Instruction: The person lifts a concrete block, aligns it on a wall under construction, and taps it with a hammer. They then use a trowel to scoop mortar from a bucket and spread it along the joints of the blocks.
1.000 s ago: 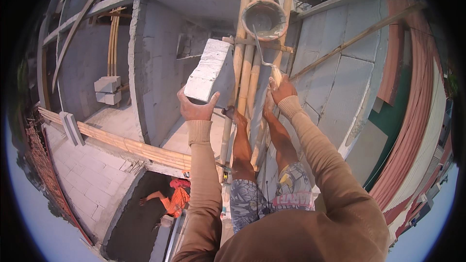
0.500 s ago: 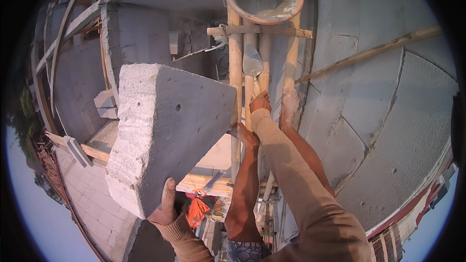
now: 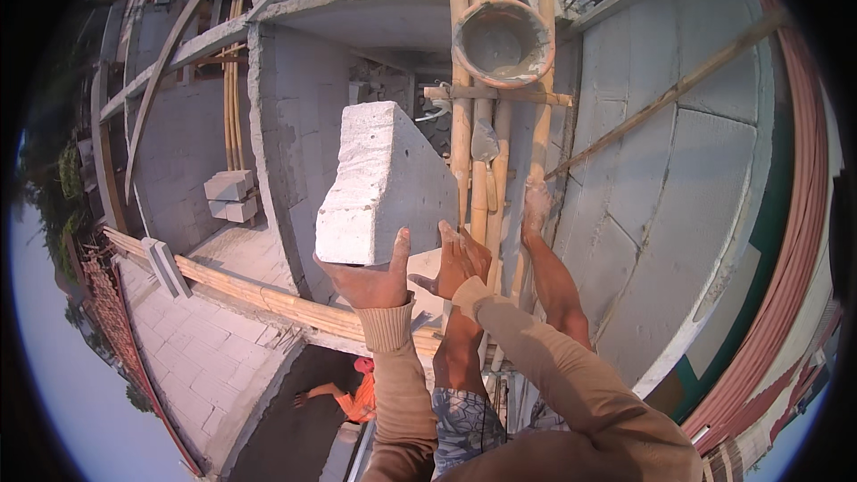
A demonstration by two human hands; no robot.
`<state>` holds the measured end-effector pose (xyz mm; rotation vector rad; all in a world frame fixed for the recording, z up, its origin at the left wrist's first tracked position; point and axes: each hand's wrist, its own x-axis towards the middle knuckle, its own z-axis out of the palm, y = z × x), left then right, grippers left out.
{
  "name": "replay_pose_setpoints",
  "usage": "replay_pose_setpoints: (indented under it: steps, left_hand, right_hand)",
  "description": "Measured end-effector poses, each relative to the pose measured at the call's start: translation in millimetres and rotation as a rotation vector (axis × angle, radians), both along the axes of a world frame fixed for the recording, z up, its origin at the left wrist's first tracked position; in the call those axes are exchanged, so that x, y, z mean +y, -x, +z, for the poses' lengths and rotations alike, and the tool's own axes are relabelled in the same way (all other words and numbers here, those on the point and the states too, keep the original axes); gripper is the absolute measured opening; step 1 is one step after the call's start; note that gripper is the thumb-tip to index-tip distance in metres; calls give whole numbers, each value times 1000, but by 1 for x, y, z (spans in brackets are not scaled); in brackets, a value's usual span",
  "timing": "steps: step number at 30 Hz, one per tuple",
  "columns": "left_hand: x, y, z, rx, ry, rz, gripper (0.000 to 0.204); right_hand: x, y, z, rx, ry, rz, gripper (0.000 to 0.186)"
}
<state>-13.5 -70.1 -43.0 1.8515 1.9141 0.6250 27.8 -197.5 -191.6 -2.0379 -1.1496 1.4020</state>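
A pale grey lightweight concrete block (image 3: 411, 180) with a rough, broken white end is raised in front of me, tilted. My left hand (image 3: 370, 281) grips its lower near edge, thumb up along the side. Beside the block's lower right corner is my right hand (image 3: 460, 261), fingers spread and empty; whether it touches the block I cannot tell. A trowel (image 3: 484, 141) lies on the bamboo poles (image 3: 460, 147) just beyond that hand. Farther along the poles stands a round bucket (image 3: 503, 83) with wet grey mortar inside.
My bare foot (image 3: 537, 201) is on the poles at right. A grey block wall (image 3: 705, 147) rises there, crossed by a slanting wooden pole (image 3: 669, 94). Stacked blocks (image 3: 230, 187) sit at left. Below is a person in orange (image 3: 361, 400) with one arm stretched out.
My right hand has let go of the trowel, left it on the poles, and come back toward the block. The block has shifted right, and the view has moved.
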Motion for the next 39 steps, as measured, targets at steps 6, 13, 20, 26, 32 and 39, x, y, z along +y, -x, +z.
replay_pose_setpoints:
  steps: [6,13,20,26,32,39]
  left_hand:
    - [9,-40,163,-132,10,45,102]
    - [11,-54,353,-472,-180,41,88]
    - [43,-145,525,-301,-391,105,93]
    - [47,-146,482,-821,-302,-385,59]
    - [-1,-79,299,-313,337,-645,43]
    - [-43,93,169,368,780,-688,49]
  right_hand:
    - [-10,44,101,-208,-162,-461,132]
    - [13,-7,237,-568,-566,-533,123]
    - [-1,-127,445,-640,-682,-501,85]
    - [-67,-211,611,-502,-477,-449,80]
    - [-162,-244,662,-403,-126,-612,74]
    - [-248,-280,678,-610,8,-823,65]
